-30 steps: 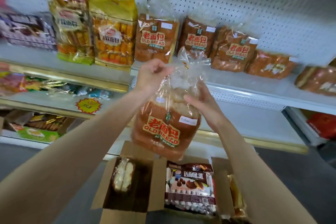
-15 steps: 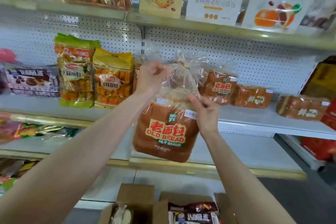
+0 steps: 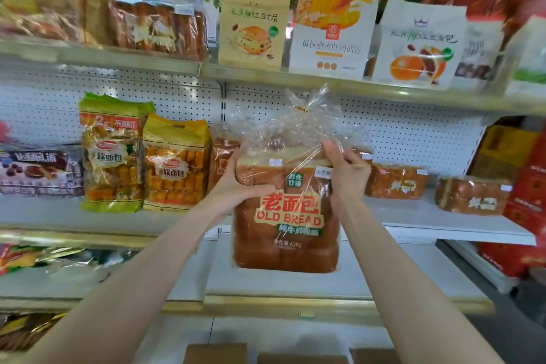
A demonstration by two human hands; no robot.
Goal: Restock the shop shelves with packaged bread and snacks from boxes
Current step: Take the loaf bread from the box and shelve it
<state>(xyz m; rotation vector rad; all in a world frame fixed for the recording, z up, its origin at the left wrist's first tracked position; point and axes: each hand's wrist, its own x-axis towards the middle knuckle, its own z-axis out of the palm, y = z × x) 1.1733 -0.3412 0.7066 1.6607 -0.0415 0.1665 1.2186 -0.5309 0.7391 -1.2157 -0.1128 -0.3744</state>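
Observation:
I hold a large loaf in a clear bag printed OLD BREAD (image 3: 288, 233) upright in front of the middle shelf (image 3: 443, 223). My left hand (image 3: 236, 186) grips its upper left corner, thumb across the front. My right hand (image 3: 348, 171) grips the upper right side and pinches the clear wrapping. The bag's twisted top stands up under the upper shelf. Behind the loaf, more brown bread bags (image 3: 396, 180) lie along the middle shelf. Only the flaps of the cardboard boxes (image 3: 215, 353) show at the bottom edge.
Yellow and green soft-bread bags (image 3: 174, 162) stand on the middle shelf to the left. Paper bread bags (image 3: 331, 38) line the top shelf. The white lower shelf (image 3: 295, 284) lies below the loaf. Red cartons (image 3: 526, 195) stack at the right.
The loaf has risen from above the boxes to middle-shelf height. My left hand moved from the twisted top down to the loaf's upper left corner. My view tilted upward.

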